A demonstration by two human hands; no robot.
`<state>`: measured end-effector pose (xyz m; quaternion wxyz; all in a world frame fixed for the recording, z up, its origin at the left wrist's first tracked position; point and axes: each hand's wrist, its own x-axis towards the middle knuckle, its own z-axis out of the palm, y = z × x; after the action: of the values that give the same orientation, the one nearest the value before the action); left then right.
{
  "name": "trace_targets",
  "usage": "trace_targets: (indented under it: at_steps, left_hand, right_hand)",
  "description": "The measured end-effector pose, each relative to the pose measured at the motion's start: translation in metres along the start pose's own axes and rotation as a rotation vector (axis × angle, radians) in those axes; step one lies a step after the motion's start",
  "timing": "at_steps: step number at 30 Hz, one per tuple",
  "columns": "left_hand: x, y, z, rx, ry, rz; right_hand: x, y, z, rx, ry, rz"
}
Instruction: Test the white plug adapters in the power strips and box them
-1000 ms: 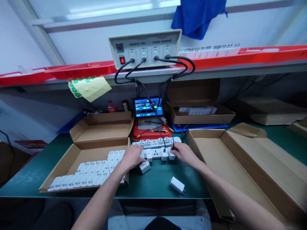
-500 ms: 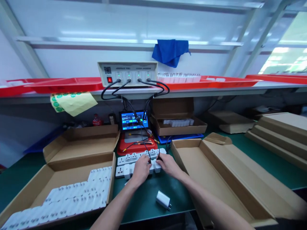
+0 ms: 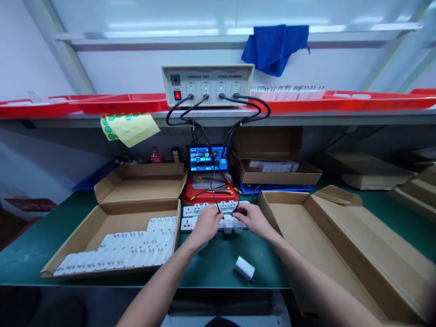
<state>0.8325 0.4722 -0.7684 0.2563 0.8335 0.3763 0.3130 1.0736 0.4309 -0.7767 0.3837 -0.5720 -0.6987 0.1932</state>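
Observation:
Two white power strips lie one behind the other on the green table: a rear strip (image 3: 188,210) and a front strip (image 3: 187,224). White charger adapters (image 3: 228,224) are plugged into the front one. My left hand (image 3: 207,225) pinches a thin black cable (image 3: 214,196) above the front strip, its fingertips close to the adapters. Just to the right, my right hand (image 3: 252,219) has its fingers closed on another black cable (image 3: 237,205). The cable ends are hidden by my fingers. A loose white charger (image 3: 244,269) rests on the table nearer to me, prongs to the right.
On the left, an open carton (image 3: 179,218) holds rows of white chargers. Another open carton (image 3: 289,213) is at right. Behind the strips are a red tray (image 3: 187,196) and a lit screen (image 3: 208,159). A tester box (image 3: 207,84) with black cables sits on the shelf.
The camera view has shifted, so the scene sits further right and higher. My left hand has moved slightly left along the front strip. Both hands still hold cables.

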Motion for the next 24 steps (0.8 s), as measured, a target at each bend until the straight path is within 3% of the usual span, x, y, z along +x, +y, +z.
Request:
trace_targets:
  at_steps: [4,7,13,24]
  left_hand:
    - [-0.013,-0.025,-0.052,-0.081,0.057,-0.117]
    - [-0.022,-0.040,-0.073,-0.064,0.036,-0.184]
    - [-0.028,-0.054,-0.072,-0.045,0.006,-0.218]
    - [-0.028,-0.052,-0.068,0.069,-0.042,-0.194]
  right_hand:
    - [0.010,-0.015,0.028,0.023,-0.099,-0.016]
    - [0.019,-0.031,0.048,0.009,-0.164,-0.040]
    - [0.028,-0.046,0.072,-0.035,-0.207,-0.089]
    - [0.024,-0.030,0.088,-0.187,-0.175,-0.181]
